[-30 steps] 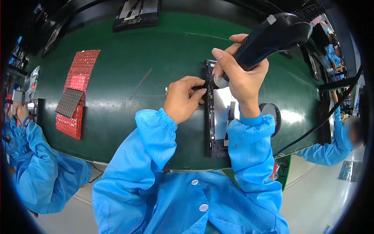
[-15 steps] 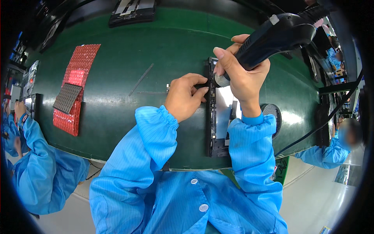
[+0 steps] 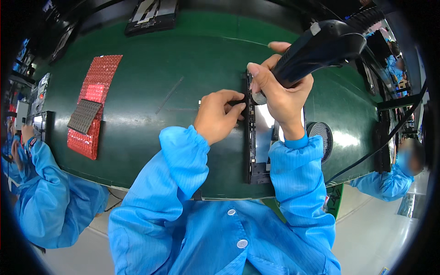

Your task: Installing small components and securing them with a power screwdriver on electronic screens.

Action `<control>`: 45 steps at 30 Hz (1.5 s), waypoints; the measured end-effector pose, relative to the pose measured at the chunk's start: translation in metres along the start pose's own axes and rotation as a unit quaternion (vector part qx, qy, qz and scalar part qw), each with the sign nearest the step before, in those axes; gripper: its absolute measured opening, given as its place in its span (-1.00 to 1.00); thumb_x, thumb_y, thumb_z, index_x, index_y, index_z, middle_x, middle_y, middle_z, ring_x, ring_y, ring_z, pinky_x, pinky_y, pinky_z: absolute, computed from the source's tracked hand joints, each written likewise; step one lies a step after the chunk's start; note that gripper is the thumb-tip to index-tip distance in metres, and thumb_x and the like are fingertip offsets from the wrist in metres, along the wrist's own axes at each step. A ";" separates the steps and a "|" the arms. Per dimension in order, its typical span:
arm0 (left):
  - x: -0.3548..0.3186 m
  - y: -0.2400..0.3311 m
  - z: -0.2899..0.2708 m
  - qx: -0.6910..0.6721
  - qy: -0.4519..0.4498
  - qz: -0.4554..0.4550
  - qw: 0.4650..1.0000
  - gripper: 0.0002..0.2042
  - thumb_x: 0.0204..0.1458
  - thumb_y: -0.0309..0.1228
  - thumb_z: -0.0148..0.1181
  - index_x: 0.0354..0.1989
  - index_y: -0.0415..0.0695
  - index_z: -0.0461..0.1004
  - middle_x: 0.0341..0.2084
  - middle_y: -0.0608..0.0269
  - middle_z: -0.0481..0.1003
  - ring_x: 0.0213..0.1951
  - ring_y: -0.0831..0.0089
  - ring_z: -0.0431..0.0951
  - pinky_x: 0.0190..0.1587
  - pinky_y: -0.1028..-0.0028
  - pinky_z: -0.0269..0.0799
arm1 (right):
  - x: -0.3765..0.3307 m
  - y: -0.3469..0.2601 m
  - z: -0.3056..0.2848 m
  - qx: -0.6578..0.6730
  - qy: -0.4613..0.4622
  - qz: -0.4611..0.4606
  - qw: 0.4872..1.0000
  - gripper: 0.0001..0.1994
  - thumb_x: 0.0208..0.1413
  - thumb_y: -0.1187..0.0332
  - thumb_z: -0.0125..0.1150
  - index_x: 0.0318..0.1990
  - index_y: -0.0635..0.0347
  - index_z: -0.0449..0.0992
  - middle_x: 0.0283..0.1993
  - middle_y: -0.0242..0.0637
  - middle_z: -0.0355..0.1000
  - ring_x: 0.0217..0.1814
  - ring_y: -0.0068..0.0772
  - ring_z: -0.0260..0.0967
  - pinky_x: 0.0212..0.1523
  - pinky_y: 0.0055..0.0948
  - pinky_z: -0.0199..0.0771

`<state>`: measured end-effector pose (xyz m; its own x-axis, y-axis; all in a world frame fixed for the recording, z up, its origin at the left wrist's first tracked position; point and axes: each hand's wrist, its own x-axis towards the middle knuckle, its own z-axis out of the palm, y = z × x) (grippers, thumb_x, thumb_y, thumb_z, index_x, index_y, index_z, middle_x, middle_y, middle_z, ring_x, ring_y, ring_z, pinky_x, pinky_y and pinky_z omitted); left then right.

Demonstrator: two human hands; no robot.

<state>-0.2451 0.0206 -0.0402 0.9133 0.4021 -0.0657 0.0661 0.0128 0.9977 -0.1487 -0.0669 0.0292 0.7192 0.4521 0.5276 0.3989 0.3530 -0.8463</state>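
Observation:
My right hand (image 3: 286, 94) is closed round a black hot-air gun (image 3: 316, 50) with a corrugated hose at its upper end. Its silvery nozzle (image 3: 259, 98) points down at the left edge of a flat black-framed device (image 3: 251, 156) with a bluish-white panel. From the left, my left hand (image 3: 219, 112) pinches a thin dark strip (image 3: 239, 101) at that same edge, close to the nozzle. A small pale end of the strip seems to show behind the hand. My fingers partly hide the strip, and my right hand covers some of the device.
Red bubble wrap (image 3: 101, 73) lies at left with a grey patterned sheet (image 3: 85, 115) on it. Thin translucent strips (image 3: 169, 95) rest nearer. A round black mesh-topped object (image 3: 321, 137) and a black cable (image 3: 389, 137) are at right. Another device (image 3: 151, 18) stands far off. Co-workers sit on both sides.
My right hand and the hot-air gun have shifted slightly left and down along the device's edge. My left hand keeps its pinch; the view has turned a little.

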 end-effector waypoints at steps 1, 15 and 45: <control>-0.005 0.002 0.002 -0.006 0.001 -0.027 1.000 -0.79 -0.03 -0.58 0.17 -0.22 -0.44 0.48 -0.33 0.08 0.53 -0.43 0.28 0.60 -0.42 0.38 0.52 | -0.001 0.000 -0.002 0.001 0.004 -0.003 1.000 -0.67 -0.13 0.62 0.35 -0.18 0.38 0.39 -0.60 -0.40 0.42 -0.63 -0.69 0.33 -0.60 -0.67 0.31; -0.086 0.000 0.043 0.422 -0.117 0.452 0.777 -0.63 -0.23 -0.36 0.36 -0.20 -0.23 0.51 -0.09 0.07 0.50 0.04 0.25 0.47 0.11 0.18 0.32 | 0.004 -0.042 -0.035 0.137 0.039 -0.061 0.988 -0.58 0.06 0.47 0.23 0.05 0.41 0.29 -0.56 -0.36 0.37 -0.61 -0.56 0.34 -0.55 -0.55 0.34; 0.032 0.058 -0.110 0.624 -0.034 -0.058 0.779 -0.50 -0.34 -0.50 0.24 -0.06 -0.23 0.47 -0.40 0.04 0.57 -0.22 0.09 0.57 -0.09 0.24 0.48 | -0.051 -0.019 -0.078 0.144 0.028 0.026 0.989 -0.42 0.18 -0.03 0.05 0.06 0.36 0.26 -0.48 -0.27 0.35 -0.55 -0.57 0.29 -0.51 -0.58 0.36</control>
<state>-0.2558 0.1349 0.0172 0.8882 0.4149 -0.1974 0.4505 -0.8709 0.1966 -0.1486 -0.1605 0.0120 0.7684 0.4320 0.4721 0.1875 0.5534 -0.8115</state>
